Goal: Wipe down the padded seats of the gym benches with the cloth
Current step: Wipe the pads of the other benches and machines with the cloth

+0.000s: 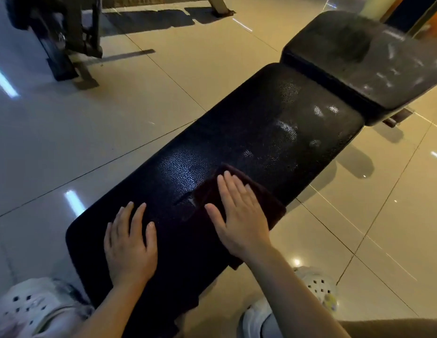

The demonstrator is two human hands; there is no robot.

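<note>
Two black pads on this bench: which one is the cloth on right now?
The long near pad: the dark cloth lies flat on it under the right hand. The shorter far pad has nothing on it.

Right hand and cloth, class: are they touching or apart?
Touching. The head view shows the right hand lying flat, fingers straight, on the dark cloth spread over the bench pad.

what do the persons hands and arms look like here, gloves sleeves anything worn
Both hands are bare: no gloves, rings, watch or bracelets show on the left hand or the right hand. Both forearms are uncovered as far as the frame shows, with no sleeve in view. The fingernails look short and unpainted.
</note>
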